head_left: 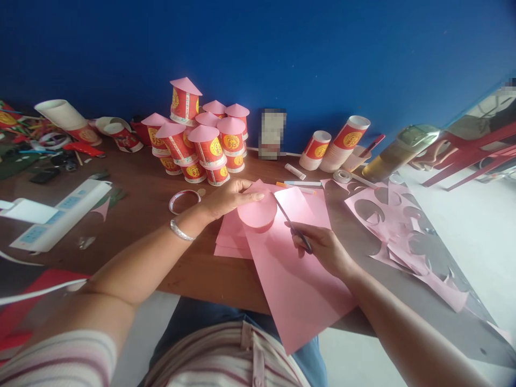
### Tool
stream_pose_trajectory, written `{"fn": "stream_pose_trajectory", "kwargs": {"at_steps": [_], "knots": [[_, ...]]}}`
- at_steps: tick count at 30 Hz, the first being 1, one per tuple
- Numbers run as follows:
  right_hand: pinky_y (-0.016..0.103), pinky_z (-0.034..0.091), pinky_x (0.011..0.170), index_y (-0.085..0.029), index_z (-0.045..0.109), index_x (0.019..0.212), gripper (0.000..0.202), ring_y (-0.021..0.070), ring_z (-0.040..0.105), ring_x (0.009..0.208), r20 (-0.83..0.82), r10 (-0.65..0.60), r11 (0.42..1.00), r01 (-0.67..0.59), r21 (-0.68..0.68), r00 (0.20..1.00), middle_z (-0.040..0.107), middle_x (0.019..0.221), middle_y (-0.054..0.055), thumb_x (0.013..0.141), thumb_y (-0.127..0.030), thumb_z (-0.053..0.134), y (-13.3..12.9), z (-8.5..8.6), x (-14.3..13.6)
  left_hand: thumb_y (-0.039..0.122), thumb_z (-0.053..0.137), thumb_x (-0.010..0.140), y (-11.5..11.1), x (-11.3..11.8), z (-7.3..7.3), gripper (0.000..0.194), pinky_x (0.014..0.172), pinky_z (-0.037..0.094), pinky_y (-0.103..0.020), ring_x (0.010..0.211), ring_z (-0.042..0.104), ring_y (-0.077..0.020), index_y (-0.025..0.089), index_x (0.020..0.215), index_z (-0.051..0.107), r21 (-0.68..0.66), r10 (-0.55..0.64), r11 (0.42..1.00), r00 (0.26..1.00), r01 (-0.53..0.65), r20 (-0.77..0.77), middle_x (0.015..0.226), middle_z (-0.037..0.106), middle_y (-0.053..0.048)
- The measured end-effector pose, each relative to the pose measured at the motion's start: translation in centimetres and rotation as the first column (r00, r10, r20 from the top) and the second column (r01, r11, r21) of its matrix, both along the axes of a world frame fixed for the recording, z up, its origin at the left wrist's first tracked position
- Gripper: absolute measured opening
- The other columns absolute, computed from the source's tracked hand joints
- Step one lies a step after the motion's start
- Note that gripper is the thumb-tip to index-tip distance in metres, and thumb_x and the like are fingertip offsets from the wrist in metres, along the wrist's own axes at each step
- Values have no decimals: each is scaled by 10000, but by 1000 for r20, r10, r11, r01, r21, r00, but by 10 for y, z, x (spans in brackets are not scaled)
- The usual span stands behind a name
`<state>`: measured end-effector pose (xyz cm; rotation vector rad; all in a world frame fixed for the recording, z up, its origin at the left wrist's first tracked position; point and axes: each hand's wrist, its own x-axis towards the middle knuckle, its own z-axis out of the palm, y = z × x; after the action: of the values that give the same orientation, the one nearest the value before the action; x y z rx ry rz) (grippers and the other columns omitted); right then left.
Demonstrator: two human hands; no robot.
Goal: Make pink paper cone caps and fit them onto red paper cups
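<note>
My left hand (230,198) is closed on a round pink paper disc (257,208), the thumb lying across its top and the fingers partly hidden. My right hand (322,246) grips a pair of scissors (301,239). Their narrow blades point up and left toward the disc's right edge; whether they touch it I cannot tell. Beneath both hands lies a large pink paper sheet (300,290) that hangs over the table's front edge. Smaller pink sheets (230,243) rest under it on the left.
Red paper cups (207,145) with pink cone tops are stacked at the back. More cups (349,141) and a bottle (397,150) stand back right. Cut pink scraps (403,220) cover the right side. A power strip (64,212) and tape roll (184,201) lie left.
</note>
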<state>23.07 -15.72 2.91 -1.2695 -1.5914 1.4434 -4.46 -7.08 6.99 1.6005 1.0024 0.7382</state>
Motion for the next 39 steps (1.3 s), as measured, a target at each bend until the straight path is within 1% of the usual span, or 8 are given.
{"fn": "stream_pose_trajectory", "kwargs": {"at_steps": [5,9,16,20,25,30,35,39], "knots": [[350,530,651,-200,745,1275,436,129,577,589,14,1,1000,-1,-2,1000,621,722,-3,895,-404,679,0,0,0,527,773,821,1,-1,-2,418,559,248,-246,604,375,-91,154,717,616,1,36,999,999,-36,4,651,435,31],[353,528,647,-184,744,1274,443,133,566,604,-11,-7,1000,7,-16,1000,630,741,8,890,-390,664,0,-1,0,533,764,832,1,-1,-4,431,572,246,-249,621,371,-92,161,715,583,2,46,999,999,-46,19,665,420,36],[333,532,653,-191,728,1306,428,132,555,662,-67,12,1000,-13,-20,998,655,821,28,910,-339,661,0,-7,-1,522,769,824,0,0,-4,379,587,304,-245,643,415,-105,163,773,656,32,17,999,1000,-17,1,706,499,21],[328,524,655,-193,726,1309,423,130,549,661,-64,18,1000,-19,-20,998,651,816,26,913,-331,669,1,-7,-1,505,764,838,0,0,-4,377,586,299,-246,631,389,-99,165,745,631,34,4,999,1000,-4,-1,697,475,27],[324,514,657,-192,718,1320,424,130,551,666,-67,23,1000,-24,-13,998,645,812,24,922,-324,655,1,-8,-1,479,776,832,0,0,-5,395,581,292,-249,625,375,-97,170,696,571,39,22,999,1000,-22,-7,682,442,33],[325,510,655,-184,714,1328,436,129,546,662,-64,20,1000,-20,-3,998,638,793,22,930,-349,651,1,-8,-1,478,778,826,0,0,-5,417,597,313,-248,651,408,-103,176,682,530,33,24,999,1000,-24,-5,698,468,31],[339,537,650,-182,730,1304,435,135,558,655,-53,11,1000,-12,-12,999,659,814,37,916,-368,667,0,-5,-1,476,777,823,-1,1,-4,404,628,347,-251,688,446,-115,178,691,540,25,12,1000,1000,-12,13,720,497,23],[350,551,648,-180,734,1300,444,137,564,638,-42,6,1000,-6,-12,999,658,796,34,910,-379,661,-1,-3,-1,479,783,815,-1,2,-4,424,614,344,-251,678,448,-114,179,670,522,16,18,1000,1000,-18,10,703,494,23]]}}
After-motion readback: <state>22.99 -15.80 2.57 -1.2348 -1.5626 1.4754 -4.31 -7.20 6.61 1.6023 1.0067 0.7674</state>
